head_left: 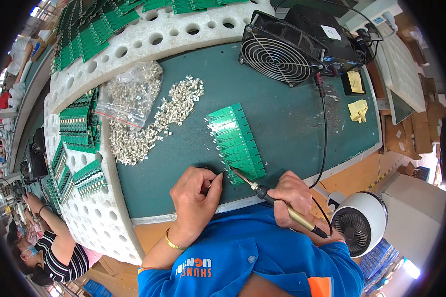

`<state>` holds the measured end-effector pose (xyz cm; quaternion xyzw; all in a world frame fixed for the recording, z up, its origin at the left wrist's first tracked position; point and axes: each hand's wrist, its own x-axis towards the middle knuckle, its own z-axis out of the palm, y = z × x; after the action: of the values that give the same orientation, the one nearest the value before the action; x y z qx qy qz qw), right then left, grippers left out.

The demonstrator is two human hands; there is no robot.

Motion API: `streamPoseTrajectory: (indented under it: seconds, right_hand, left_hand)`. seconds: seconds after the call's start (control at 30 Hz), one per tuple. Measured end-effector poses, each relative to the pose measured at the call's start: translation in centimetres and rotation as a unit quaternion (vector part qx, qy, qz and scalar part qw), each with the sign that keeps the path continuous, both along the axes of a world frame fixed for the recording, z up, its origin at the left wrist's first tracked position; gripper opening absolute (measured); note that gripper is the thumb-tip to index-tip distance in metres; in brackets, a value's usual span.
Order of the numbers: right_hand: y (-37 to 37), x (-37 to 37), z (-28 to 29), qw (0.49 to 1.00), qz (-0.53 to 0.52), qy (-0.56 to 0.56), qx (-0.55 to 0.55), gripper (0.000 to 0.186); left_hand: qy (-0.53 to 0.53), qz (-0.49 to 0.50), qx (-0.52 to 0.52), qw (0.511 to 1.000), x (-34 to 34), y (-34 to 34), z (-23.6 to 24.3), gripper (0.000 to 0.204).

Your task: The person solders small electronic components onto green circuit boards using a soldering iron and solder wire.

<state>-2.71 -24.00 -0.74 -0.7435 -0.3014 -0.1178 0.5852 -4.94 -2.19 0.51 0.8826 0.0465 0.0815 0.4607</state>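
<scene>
A green circuit board panel (237, 141) lies on the dark green work mat, with small white connectors along its left edge. My right hand (291, 195) is closed round a soldering iron (262, 192), whose tip meets the panel's lower left part. My left hand (198, 193) is just left of the panel's near end, thumb and fingers pinched together. What it holds, if anything, is too small to make out. Loose white connectors (131, 143) are heaped left of the panel, beside a clear plastic bag (134, 91) full of the same parts.
White foam (96, 213) with round holes borders the mat on the left and back, carrying several green boards (77, 126). At the back right stand a black fan (277, 57) and yellow sponge (355, 81). The iron's cable (326, 133) crosses the mat's right side. A co-worker (59, 252) sits at left.
</scene>
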Motion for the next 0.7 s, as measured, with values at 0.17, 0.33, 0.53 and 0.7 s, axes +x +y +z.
streamPoseTrajectory:
  seconds: [0.17, 0.33, 0.53, 0.7]
  right_hand:
    - [-0.05, 0.08, 0.21, 1.0, 0.018, -0.019, -0.014, 0.011]
    - [0.1, 0.13, 0.15, 1.0, 0.013, -0.023, -0.014, 0.01]
    - [0.07, 0.05, 0.21, 0.999, 0.015, -0.025, -0.013, 0.011]
    - [0.09, 0.11, 0.15, 0.999, 0.013, -0.026, -0.016, 0.011]
  left_hand:
    - [-0.005, -0.008, 0.011, 1.0, -0.07, -0.18, -0.12, 0.016]
    - [-0.018, -0.005, 0.013, 1.0, 0.04, -0.35, -0.35, 0.016]
    - [-0.015, -0.01, 0.013, 1.0, -0.06, -0.42, -0.37, 0.016]
    - [-0.013, 0.001, 0.006, 1.0, 0.04, -0.57, -0.49, 0.016]
